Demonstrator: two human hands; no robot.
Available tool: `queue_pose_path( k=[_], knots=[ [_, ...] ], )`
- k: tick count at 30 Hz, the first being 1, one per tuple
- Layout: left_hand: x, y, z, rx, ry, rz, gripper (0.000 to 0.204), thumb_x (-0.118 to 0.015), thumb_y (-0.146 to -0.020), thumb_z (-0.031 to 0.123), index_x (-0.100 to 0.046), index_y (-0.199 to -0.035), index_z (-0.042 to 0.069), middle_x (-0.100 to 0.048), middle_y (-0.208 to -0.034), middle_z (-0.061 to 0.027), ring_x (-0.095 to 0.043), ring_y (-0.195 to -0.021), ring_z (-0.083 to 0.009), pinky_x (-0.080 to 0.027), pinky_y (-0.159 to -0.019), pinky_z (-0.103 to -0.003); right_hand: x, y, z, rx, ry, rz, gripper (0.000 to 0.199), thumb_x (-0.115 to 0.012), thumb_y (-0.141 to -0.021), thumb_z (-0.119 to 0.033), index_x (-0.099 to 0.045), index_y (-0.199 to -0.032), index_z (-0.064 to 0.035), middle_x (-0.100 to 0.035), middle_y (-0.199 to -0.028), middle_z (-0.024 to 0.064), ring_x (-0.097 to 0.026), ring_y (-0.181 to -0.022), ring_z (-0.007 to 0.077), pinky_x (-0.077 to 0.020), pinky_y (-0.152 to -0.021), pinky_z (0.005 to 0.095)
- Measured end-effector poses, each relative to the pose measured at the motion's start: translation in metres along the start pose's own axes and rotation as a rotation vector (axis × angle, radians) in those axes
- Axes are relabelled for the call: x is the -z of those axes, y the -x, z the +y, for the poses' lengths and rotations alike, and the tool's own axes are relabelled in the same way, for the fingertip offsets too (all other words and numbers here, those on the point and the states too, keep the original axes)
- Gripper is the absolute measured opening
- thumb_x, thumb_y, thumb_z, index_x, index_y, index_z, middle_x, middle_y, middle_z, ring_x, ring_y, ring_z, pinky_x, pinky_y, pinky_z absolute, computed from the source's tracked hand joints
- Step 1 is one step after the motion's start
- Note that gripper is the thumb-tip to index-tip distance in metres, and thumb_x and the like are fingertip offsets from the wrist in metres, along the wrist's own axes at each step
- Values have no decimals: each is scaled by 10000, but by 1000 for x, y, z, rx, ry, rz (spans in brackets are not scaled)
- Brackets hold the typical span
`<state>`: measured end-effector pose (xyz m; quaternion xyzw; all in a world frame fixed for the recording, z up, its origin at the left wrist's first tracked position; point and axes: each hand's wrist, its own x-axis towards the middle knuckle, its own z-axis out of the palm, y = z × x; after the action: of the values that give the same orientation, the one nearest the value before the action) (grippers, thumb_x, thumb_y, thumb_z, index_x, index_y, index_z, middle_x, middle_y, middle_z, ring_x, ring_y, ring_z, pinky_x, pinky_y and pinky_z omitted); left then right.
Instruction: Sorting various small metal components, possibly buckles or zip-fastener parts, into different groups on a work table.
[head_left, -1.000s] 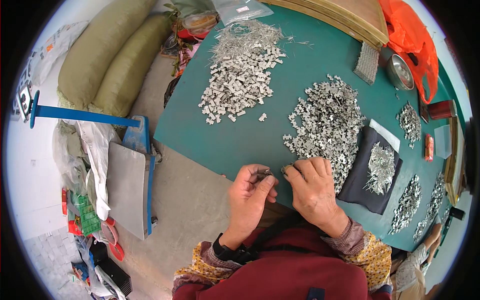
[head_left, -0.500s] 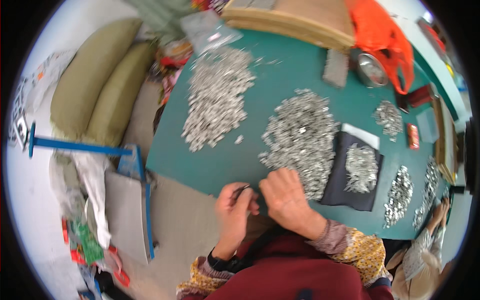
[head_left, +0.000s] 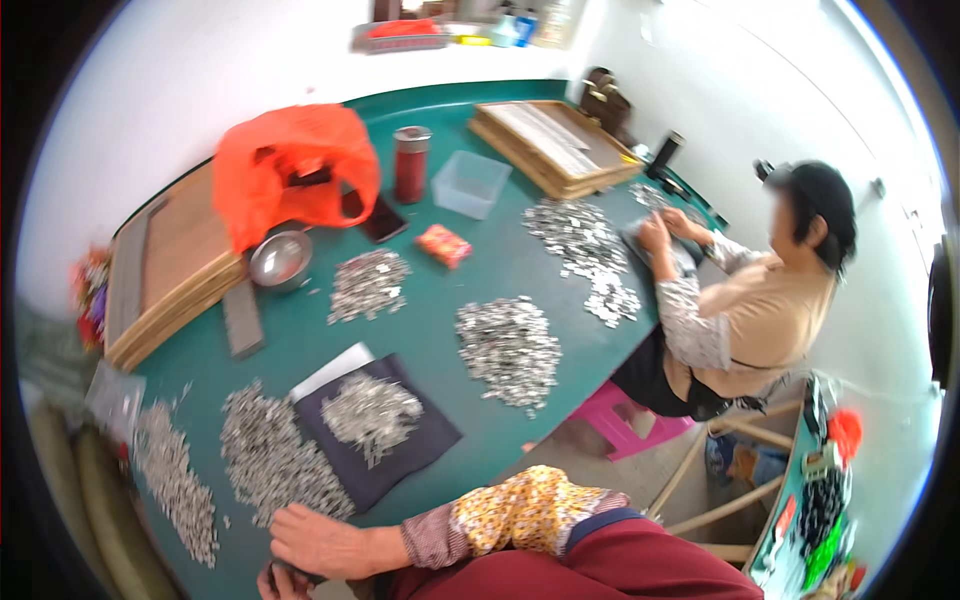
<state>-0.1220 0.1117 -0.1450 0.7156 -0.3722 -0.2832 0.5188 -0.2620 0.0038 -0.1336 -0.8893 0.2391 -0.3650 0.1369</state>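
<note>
Since the earlier frames the view has swung to the right: the bench (head_left: 440, 250) now stretches ahead and a second person (head_left: 760, 290) sits at its far side. Both hands have dropped to the lower edge. Right hand (head_left: 320, 540) lies knuckles-up at the bench rim, touching the nearest pile of small metal parts (head_left: 270, 455); grip cannot be told. Left hand (head_left: 285, 580) is mostly hidden, fingers curled on a small dark piece.
</note>
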Motion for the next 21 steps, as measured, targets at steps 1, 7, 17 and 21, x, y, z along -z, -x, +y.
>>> queue_pose_path(
  k=[1,7,17,21],
  knots=[
    [0,5,11,-193,-394,-17,265,-517,-932,89,-636,-1119,-57,-581,-1140,-291,-585,-960,-440,-487,-850,-475,8,3,0,2,-10,37,197,-575,-767,-193,-484,-838,-33,-466,-872,109,-471,-891,253,-386,-800,362],
    [-26,3,20,-225,-324,-12,320,-458,-921,113,-660,-1087,-72,-588,-1141,-275,-620,-822,-402,-510,-730,-424,40,27,20,-53,-88,201,216,-579,-739,-109,-521,-906,14,-489,-946,143,-472,-970,292,-383,-857,390],
    [-78,10,45,-227,-259,-97,285,-483,-931,81,-658,-1100,-67,-611,-1080,-199,-616,-758,-263,-499,-661,-345,85,58,48,-169,-72,256,178,-520,-777,-145,-500,-890,-9,-458,-921,119,-458,-910,268,-388,-805,362],
    [-86,7,45,-77,-108,-54,258,-498,-915,33,-646,-1103,-65,-611,-1043,-189,-612,-754,-238,-489,-637,-322,90,64,54,-194,-81,309,151,-542,-759,-119,-488,-852,-14,-469,-924,126,-457,-926,274,-391,-795,357]
  ],
)
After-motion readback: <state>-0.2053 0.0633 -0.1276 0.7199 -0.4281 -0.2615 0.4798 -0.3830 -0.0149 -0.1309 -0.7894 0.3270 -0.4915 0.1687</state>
